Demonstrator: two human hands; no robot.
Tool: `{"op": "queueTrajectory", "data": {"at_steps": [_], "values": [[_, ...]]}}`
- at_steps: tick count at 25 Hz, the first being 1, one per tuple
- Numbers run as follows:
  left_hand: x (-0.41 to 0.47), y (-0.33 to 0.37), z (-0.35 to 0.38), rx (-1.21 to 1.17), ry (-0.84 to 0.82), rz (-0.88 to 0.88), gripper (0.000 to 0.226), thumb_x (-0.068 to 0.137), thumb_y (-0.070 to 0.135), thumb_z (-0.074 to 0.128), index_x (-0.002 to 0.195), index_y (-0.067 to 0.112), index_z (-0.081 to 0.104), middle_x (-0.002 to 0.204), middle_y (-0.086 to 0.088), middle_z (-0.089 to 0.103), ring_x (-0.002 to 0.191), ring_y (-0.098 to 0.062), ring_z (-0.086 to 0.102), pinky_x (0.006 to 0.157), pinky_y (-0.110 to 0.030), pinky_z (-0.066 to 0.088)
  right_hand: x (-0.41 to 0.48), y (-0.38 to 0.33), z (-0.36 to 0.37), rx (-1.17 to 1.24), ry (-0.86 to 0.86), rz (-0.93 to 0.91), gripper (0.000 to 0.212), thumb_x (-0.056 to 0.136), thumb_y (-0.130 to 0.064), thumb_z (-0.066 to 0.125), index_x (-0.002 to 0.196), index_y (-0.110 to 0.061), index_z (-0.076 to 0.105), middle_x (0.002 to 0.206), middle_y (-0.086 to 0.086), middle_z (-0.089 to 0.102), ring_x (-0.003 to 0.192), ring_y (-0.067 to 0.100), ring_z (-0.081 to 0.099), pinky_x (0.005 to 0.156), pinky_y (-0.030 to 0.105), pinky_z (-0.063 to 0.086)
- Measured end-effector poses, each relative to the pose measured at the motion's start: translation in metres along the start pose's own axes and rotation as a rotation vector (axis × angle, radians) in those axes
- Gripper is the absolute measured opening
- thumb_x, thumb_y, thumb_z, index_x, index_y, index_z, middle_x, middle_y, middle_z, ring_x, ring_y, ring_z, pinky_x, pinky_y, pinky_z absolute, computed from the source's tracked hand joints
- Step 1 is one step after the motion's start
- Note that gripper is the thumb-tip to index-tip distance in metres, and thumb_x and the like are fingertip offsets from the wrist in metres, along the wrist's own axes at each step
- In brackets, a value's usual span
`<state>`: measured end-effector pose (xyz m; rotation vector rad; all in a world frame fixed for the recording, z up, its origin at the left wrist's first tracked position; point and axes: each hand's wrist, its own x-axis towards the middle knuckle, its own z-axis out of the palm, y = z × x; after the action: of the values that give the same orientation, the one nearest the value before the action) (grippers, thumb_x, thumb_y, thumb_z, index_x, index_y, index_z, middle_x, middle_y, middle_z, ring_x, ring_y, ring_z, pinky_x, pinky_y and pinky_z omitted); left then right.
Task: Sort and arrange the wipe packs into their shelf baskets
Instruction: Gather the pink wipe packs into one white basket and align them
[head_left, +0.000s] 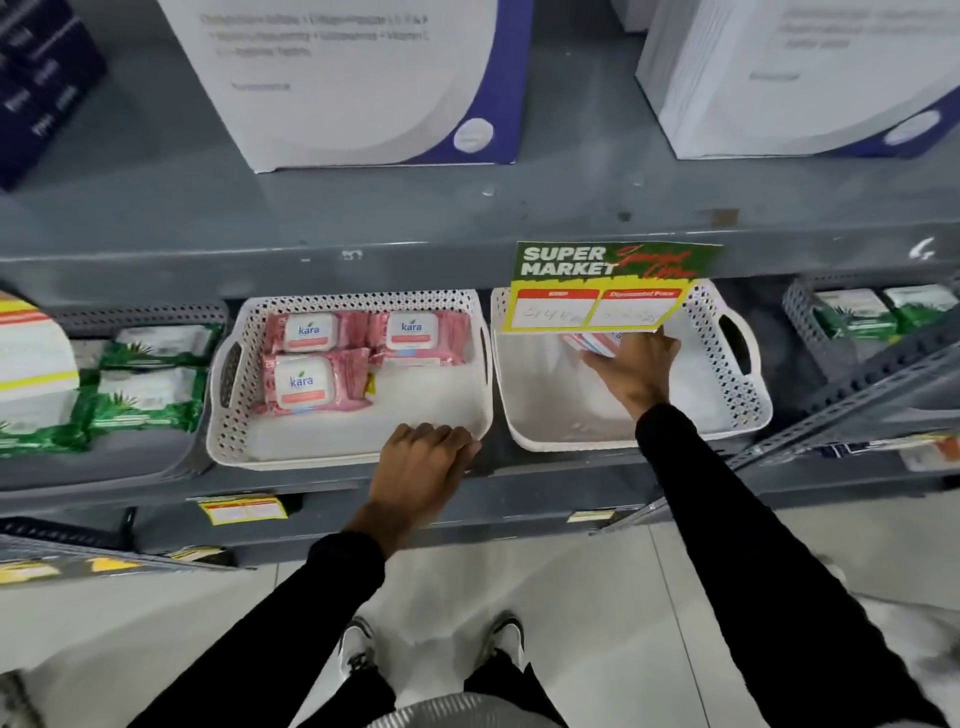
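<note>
Two white perforated baskets stand side by side on the grey shelf. The left basket (228, 426) holds three pink Kara wipe packs (306, 384) at its back and left. My left hand (421, 465) rests on this basket's front rim, fingers curled over the edge. My right hand (636, 366) reaches deep into the right basket (748, 395) and grips a pink wipe pack (592, 340), partly hidden behind a hanging price sign. The remainder of that basket's floor shows no packs.
A green and yellow supermarket offer sign (608, 291) hangs from the shelf edge over the right basket. Grey baskets with green wipe packs (145, 395) stand at far left and far right (862, 312). Large white boxes (353, 83) sit on the shelf above.
</note>
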<state>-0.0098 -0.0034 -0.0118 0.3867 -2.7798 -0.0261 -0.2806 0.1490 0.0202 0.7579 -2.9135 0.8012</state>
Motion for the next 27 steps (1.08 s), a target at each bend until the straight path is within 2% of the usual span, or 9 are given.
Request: {"op": "queueTrajectory", "data": {"at_steps": [3, 5, 8, 10, 13, 17, 20, 23, 27], "values": [[-0.003, -0.007, -0.004, -0.023, -0.011, -0.008, 0.035, 0.102, 0.041, 0.039, 0.086, 0.023, 0.064, 0.074, 0.001, 0.07, 0.071, -0.028, 0.065, 0.065, -0.036, 0.044, -0.031, -0.064, -0.012, 0.257, 0.107, -0.154, 0.055, 0.074, -0.041, 0.081, 0.119, -0.022, 0.058, 0.124, -0.003, 0.058, 0.122, 0.026, 0.042, 0.095, 0.041, 0.026], [-0.01, -0.017, -0.008, -0.025, -0.013, -0.012, 0.037, 0.102, 0.043, 0.039, 0.085, 0.022, 0.065, 0.074, 0.001, 0.071, 0.071, -0.027, 0.065, 0.066, -0.036, 0.044, -0.049, -0.109, -0.006, 0.385, 0.069, -0.238, 0.057, 0.073, -0.039, 0.083, 0.122, -0.022, 0.057, 0.124, -0.004, 0.058, 0.122, 0.019, 0.044, 0.099, 0.037, 0.029], [-0.023, -0.038, -0.014, 0.002, -0.009, -0.048, 0.039, 0.101, 0.044, 0.04, 0.081, 0.022, 0.066, 0.073, 0.001, 0.07, 0.071, -0.027, 0.065, 0.068, -0.036, 0.046, -0.06, -0.157, 0.03, 0.17, -0.046, -0.346, 0.081, 0.066, -0.05, 0.08, 0.136, -0.024, 0.049, 0.132, 0.001, 0.053, 0.126, 0.023, 0.046, 0.099, 0.04, 0.035], [-0.034, -0.051, -0.018, 0.021, -0.002, -0.077, 0.04, 0.101, 0.046, 0.041, 0.081, 0.022, 0.066, 0.073, 0.001, 0.071, 0.073, -0.027, 0.065, 0.071, -0.037, 0.045, -0.069, -0.177, 0.055, 0.045, -0.116, -0.387, 0.085, 0.067, -0.05, 0.079, 0.14, -0.022, 0.047, 0.134, 0.005, 0.052, 0.127, 0.028, 0.046, 0.098, 0.042, 0.03], [-0.047, -0.07, -0.023, 0.004, -0.007, -0.12, 0.041, 0.101, 0.047, 0.038, 0.085, 0.023, 0.066, 0.077, 0.001, 0.071, 0.077, -0.026, 0.065, 0.072, -0.038, 0.043, -0.079, -0.192, 0.083, -0.012, -0.249, -0.413, 0.091, 0.07, -0.049, 0.081, 0.147, -0.023, 0.039, 0.142, 0.006, 0.047, 0.13, 0.028, 0.043, 0.102, 0.039, 0.025], [-0.056, -0.079, -0.025, -0.043, -0.012, -0.142, 0.04, 0.102, 0.046, 0.036, 0.089, 0.022, 0.065, 0.08, 0.001, 0.071, 0.078, -0.027, 0.065, 0.071, -0.037, 0.045, -0.077, -0.197, 0.094, -0.012, -0.382, -0.35, 0.116, 0.059, -0.057, 0.087, 0.152, -0.029, 0.024, 0.153, 0.009, 0.034, 0.141, 0.031, 0.031, 0.112, 0.049, 0.027], [-0.055, -0.079, -0.029, -0.086, -0.017, -0.17, 0.039, 0.102, 0.045, 0.035, 0.089, 0.022, 0.063, 0.08, 0.0, 0.071, 0.078, -0.028, 0.064, 0.069, -0.038, 0.045, -0.081, -0.197, 0.084, 0.041, -0.353, -0.303, 0.118, 0.062, -0.065, 0.081, 0.155, -0.025, 0.022, 0.161, 0.01, 0.024, 0.149, 0.029, 0.019, 0.118, 0.052, 0.016], [-0.048, -0.089, -0.032, -0.134, 0.015, -0.197, 0.03, 0.1, 0.041, 0.042, 0.09, 0.022, 0.063, 0.081, -0.001, 0.072, 0.078, -0.029, 0.065, 0.068, -0.037, 0.046, -0.083, -0.194, 0.075, 0.027, -0.23, -0.335, 0.112, 0.062, -0.07, 0.077, 0.152, -0.024, 0.029, 0.153, 0.009, 0.036, 0.141, 0.03, 0.03, 0.114, 0.052, 0.025], [-0.037, -0.111, -0.036, -0.191, 0.042, -0.246, 0.017, 0.093, 0.037, 0.063, 0.098, 0.021, 0.066, 0.089, -0.003, 0.075, 0.084, -0.03, 0.068, 0.071, -0.037, 0.051, -0.084, -0.192, 0.079, -0.017, -0.216, -0.327, 0.111, 0.059, -0.078, 0.074, 0.149, -0.024, 0.035, 0.146, 0.008, 0.041, 0.135, 0.03, 0.038, 0.11, 0.049, 0.029]]}}
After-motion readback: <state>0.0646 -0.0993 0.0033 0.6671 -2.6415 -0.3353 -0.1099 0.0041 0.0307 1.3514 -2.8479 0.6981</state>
